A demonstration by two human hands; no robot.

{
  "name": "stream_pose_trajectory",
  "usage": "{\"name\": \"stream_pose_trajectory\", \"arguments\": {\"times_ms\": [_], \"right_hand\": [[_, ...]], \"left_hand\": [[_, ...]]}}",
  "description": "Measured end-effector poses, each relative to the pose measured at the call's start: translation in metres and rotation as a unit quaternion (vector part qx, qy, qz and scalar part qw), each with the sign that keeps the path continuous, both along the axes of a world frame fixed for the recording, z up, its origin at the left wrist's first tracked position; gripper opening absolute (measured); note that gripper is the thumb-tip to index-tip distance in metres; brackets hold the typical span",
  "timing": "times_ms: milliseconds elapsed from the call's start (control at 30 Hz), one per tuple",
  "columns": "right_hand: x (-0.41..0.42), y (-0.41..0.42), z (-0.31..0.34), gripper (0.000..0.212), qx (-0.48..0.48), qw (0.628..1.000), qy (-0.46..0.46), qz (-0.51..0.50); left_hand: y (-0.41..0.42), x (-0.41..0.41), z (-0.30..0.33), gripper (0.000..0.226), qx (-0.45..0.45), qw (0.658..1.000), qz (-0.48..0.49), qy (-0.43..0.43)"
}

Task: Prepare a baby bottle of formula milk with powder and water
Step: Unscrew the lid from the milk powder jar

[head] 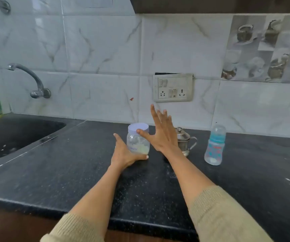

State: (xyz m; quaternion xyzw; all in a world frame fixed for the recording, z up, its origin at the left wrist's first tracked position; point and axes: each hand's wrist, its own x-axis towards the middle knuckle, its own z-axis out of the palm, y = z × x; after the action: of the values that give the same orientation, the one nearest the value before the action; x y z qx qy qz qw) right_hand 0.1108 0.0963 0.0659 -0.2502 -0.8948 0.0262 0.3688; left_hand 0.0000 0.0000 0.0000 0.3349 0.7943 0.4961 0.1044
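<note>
From the head camera, a clear powder jar [138, 142] with a pale lilac lid [138, 128] stands on the black speckled counter [57, 172], near the back wall. A little pale powder lies in its bottom. The left hand [123, 152] wraps the jar low down from the left, thumb curled across the front of the base and the index finger pointing up along the far side; the other fingers are hidden behind the jar. The right hand [160, 131] is raised just to the right of the lid with all its fingers spread wide and straight, the thumb tip touching the lid's rim; it grasps nothing.

Behind the right hand, partly hidden by it, stands a small steel jug [186, 140] with lid and handle. Further right, well apart from the jar, the baby bottle [215, 145] stands upright with its clear cap on, a bit of white at its bottom.

On the left, a dark sink [18, 133] is set into the counter, with a wall tap [32, 81] above it. A switch panel [173, 87] sits on the marble tiles behind the jar.
</note>
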Motion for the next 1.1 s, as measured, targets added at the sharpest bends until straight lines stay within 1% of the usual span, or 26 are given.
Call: {"name": "stream_pose_trajectory", "arguments": {"times_ms": [67, 133, 167, 267, 300, 333, 433, 600, 767, 967, 1033, 1100], "right_hand": [[-0.015, -0.002, 0.006, 0.1, -0.053, 0.998, -0.026, 0.035], [-0.029, -0.004, 0.01, 0.101, -0.087, 0.994, -0.057, 0.039], [-0.035, -0.003, 0.011, 0.102, -0.103, 0.991, -0.067, 0.042], [-0.043, 0.0, 0.014, 0.101, -0.154, 0.982, -0.095, 0.049], [-0.042, 0.0, 0.014, 0.099, -0.163, 0.98, -0.102, 0.043], [-0.04, -0.001, 0.015, 0.098, -0.169, 0.979, -0.105, 0.039], [-0.03, -0.008, 0.02, 0.093, -0.176, 0.977, -0.115, 0.035], [0.0, -0.032, 0.028, 0.087, -0.163, 0.977, -0.137, 0.025], [0.04, -0.061, 0.04, 0.071, -0.146, 0.977, -0.153, 0.008], [0.074, -0.083, 0.046, 0.067, -0.141, 0.976, -0.165, -0.018], [0.079, -0.087, 0.048, 0.068, -0.151, 0.974, -0.168, -0.019], [0.082, -0.089, 0.048, 0.064, -0.16, 0.971, -0.175, -0.02]], "left_hand": [[0.008, -0.006, -0.001, 0.153, 0.017, 1.0, 0.0, 0.005], [0.017, -0.012, -0.006, 0.145, 0.03, 1.0, 0.0, -0.01], [0.02, -0.013, -0.009, 0.136, 0.036, 0.999, 0.006, -0.006], [0.022, -0.01, -0.011, 0.09, 0.052, 0.998, 0.025, 0.03], [0.02, -0.009, -0.012, 0.08, 0.058, 0.997, 0.023, 0.034], [0.017, -0.008, -0.012, 0.075, 0.063, 0.997, 0.016, 0.035], [0.006, 0.0, -0.01, 0.074, 0.063, 0.997, -0.002, 0.041], [-0.022, 0.026, -0.008, 0.083, 0.06, 0.996, -0.018, 0.064], [-0.048, 0.058, -0.008, 0.088, 0.043, 0.996, -0.042, 0.072], [-0.07, 0.088, -0.006, 0.09, 0.032, 0.993, -0.075, 0.082], [-0.073, 0.094, -0.006, 0.09, 0.033, 0.993, -0.078, 0.082], [-0.074, 0.099, -0.006, 0.089, 0.037, 0.993, -0.079, 0.078]]}}
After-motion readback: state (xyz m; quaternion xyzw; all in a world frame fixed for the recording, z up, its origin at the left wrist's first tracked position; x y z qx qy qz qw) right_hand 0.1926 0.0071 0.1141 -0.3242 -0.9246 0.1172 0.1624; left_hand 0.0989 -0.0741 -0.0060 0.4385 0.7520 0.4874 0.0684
